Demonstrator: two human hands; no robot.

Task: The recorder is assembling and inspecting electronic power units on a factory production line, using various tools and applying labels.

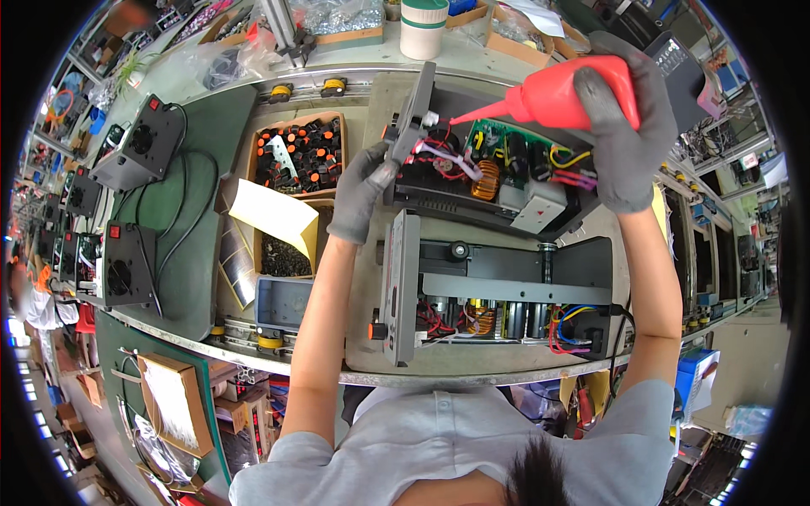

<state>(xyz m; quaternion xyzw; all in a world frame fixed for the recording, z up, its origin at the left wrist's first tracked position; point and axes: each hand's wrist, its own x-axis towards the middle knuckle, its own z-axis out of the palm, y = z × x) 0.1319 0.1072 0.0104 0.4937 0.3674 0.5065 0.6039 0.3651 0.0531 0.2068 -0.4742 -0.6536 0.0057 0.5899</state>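
Note:
My right hand [631, 148], in a grey glove, is wrapped round a red squeeze bottle [548, 94]. The bottle lies nearly level, its thin nozzle pointing left at the back of a grey front panel [412, 122]. My left hand [364, 192], also gloved, pinches the lower edge of that panel, which stands at the left end of an open dark housing [443, 196]. Inside the housing are a green circuit board [498, 135], a copper coil [484, 180] and coloured wires. Whether the nozzle tip touches anything is unclear.
Nearer me lies a second open device [515, 288] with an orange knob. To the left are a carton of black-and-orange knobs [299, 152], a yellow sheet [274, 215], a grey bin [283, 302] and finished-looking units [139, 148] with cables. A white-green tub [423, 29] stands behind.

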